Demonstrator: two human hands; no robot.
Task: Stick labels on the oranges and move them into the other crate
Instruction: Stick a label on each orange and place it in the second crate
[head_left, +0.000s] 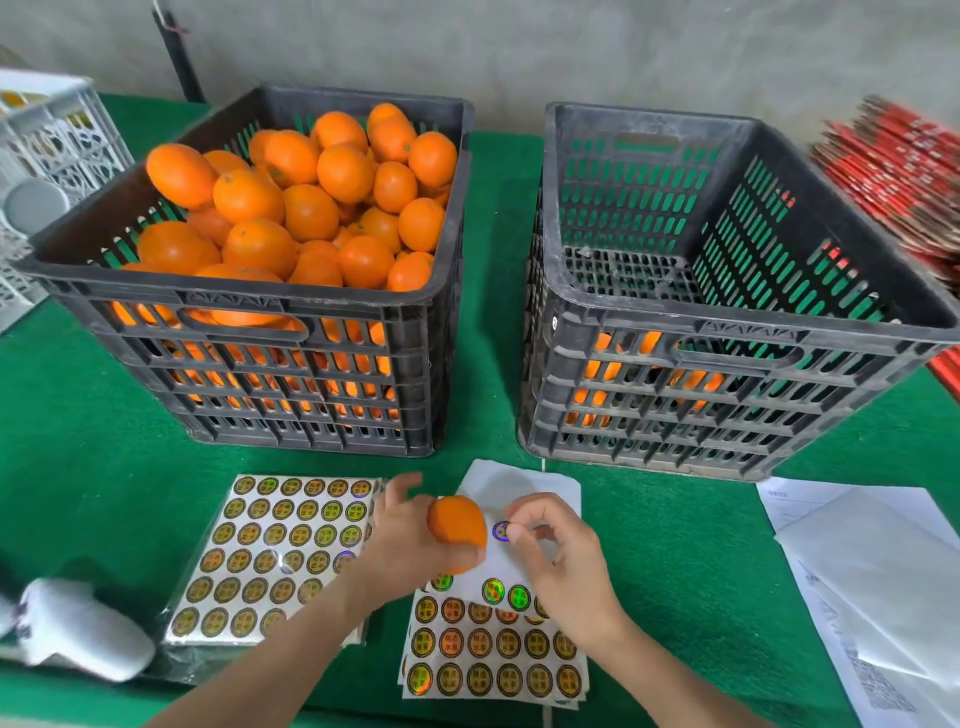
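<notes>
My left hand (400, 540) grips an orange (457, 530) above the label sheets near the table's front. My right hand (556, 551) pinches a round holographic label (502, 531) right next to that orange. Under the hands lies a partly used label sheet (493, 660), its top strip peeled bare. A full sheet of labels (275, 551) lies to the left. The black crate on the left (249, 306) is heaped with oranges (311, 208). Through the slots of the black crate on the right (727, 332), a few oranges show at the bottom.
Green felt covers the table (93, 441). A white crate (47, 156) stands at the far left. A white object (78, 629) lies at the front left. White papers (878, 582) lie at the right, and red sticks (904, 171) are piled behind them.
</notes>
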